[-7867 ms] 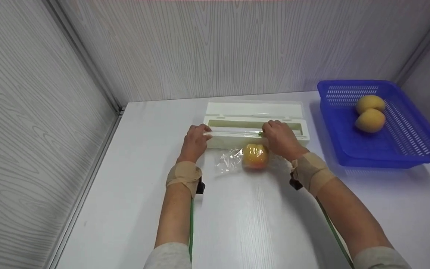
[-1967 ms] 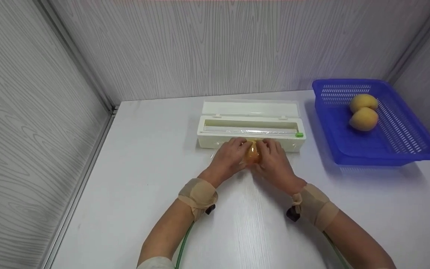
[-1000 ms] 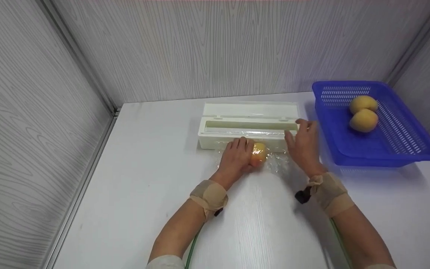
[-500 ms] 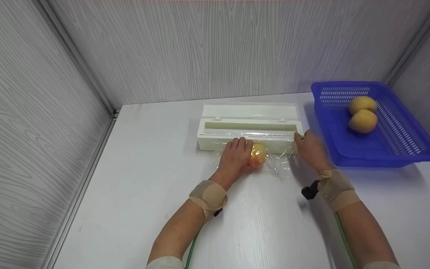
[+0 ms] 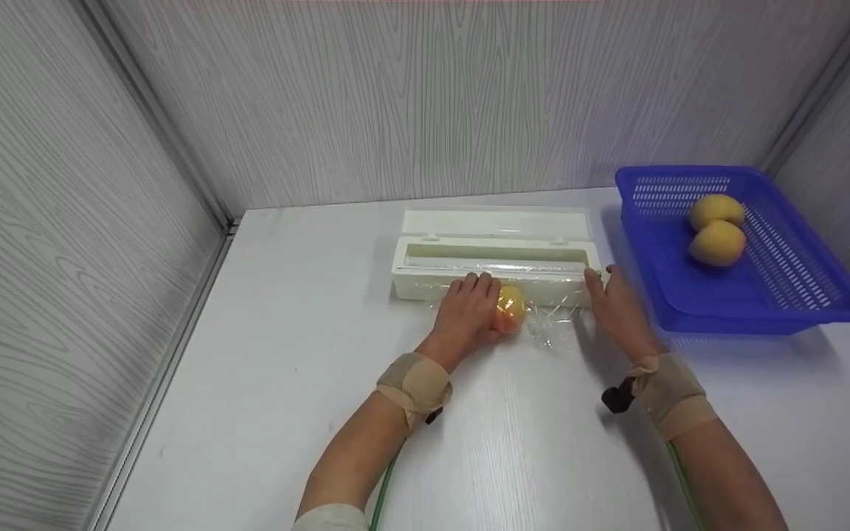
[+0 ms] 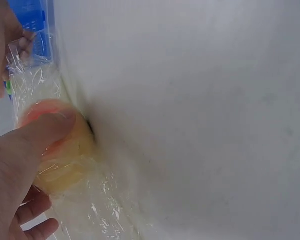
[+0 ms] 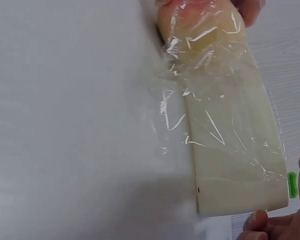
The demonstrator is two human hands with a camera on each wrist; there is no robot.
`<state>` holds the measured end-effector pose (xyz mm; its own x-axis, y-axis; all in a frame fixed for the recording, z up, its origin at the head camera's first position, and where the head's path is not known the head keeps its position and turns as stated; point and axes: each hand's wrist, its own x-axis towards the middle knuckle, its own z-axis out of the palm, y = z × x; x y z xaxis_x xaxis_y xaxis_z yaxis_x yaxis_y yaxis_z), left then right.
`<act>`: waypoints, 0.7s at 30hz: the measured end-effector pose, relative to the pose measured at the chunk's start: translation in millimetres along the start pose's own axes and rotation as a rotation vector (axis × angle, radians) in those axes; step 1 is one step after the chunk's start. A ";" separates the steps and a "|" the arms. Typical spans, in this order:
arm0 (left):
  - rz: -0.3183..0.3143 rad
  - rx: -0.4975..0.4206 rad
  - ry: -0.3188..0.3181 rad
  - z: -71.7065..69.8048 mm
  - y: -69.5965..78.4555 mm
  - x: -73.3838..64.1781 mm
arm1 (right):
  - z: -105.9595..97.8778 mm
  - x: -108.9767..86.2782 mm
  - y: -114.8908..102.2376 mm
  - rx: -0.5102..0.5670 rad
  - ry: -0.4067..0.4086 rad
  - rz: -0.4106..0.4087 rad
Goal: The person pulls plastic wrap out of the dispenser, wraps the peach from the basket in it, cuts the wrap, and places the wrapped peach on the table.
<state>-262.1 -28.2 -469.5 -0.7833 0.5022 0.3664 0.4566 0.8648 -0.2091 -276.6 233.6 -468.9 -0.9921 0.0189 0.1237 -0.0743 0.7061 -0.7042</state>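
Observation:
A yellow-and-red peach (image 5: 510, 310) under clear cling film (image 6: 110, 215) sits against the front of a white cling film dispenser (image 5: 425, 284). My left hand (image 5: 465, 313) grips the peach through the film from its left side, the thumb (image 6: 55, 127) lying over it in the left wrist view. At the dispenser's right end is my right hand (image 5: 620, 313), its thumb and curled fingers about the corner, beside the green slider (image 7: 292, 185). The film runs from the dispenser's top edge down over its front. The lid (image 5: 495, 221) stands open at the back, with the roll (image 5: 491, 264) showing inside.
To the right stands a blue plastic basket (image 5: 661, 295) holding two peaches (image 5: 718, 243). A wood-grain panel (image 5: 395, 103) rises behind the white table (image 5: 299, 310), and another panel (image 5: 49, 258) stands on the left.
Both hands were on the peach 2 seconds ago. The right hand has since moved right to the dispenser's end, where the green slider is. The left hand has stayed on the peach.

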 end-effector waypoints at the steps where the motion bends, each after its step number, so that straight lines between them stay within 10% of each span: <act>1: 0.008 -0.004 -0.014 -0.5 -0.4 0.1 | 1.5 -4.0 0.0 -0.014 0.033 -0.015; 16: 0.063 0.043 -0.001 -5.0 -4.4 0.0 | 53.3 -63.7 -45.7 -0.211 0.142 -0.566; 21: 0.077 0.069 -0.003 -7.2 -5.9 -2.3 | 63.4 -69.1 -54.6 -0.277 0.171 -0.627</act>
<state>-259.9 -34.4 -462.6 -0.7484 0.5669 0.3441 0.4855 0.8218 -0.2981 -210.4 148.9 -483.3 -0.7391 -0.3559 0.5719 -0.5760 0.7741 -0.2627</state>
